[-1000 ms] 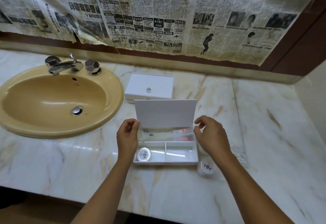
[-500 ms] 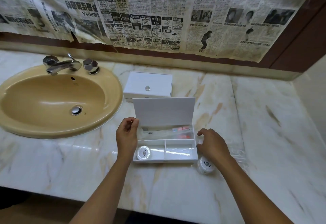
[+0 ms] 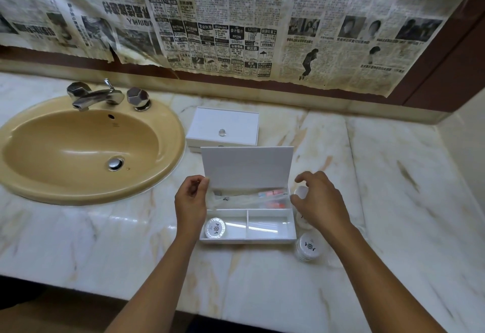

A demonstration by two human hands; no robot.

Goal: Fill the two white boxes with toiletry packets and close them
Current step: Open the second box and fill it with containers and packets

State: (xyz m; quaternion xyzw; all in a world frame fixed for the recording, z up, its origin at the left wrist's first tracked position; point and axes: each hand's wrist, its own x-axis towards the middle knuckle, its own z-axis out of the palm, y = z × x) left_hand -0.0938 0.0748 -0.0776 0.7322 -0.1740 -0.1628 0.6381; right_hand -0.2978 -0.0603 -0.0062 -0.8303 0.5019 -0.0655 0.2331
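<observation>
Countertop unchanged; right hand [image 3: 319, 202] has seemingly lifted.

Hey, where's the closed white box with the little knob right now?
In the head view, the closed white box sits on the marble counter right of the sink, just behind the open box's raised lid.

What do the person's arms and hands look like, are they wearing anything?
Both arms are bare: no sleeves reach into the picture. The left hand and right hand wear no gloves, and I see no rings, watch or bracelets on either wrist. Two ordinary bare hands.
</observation>
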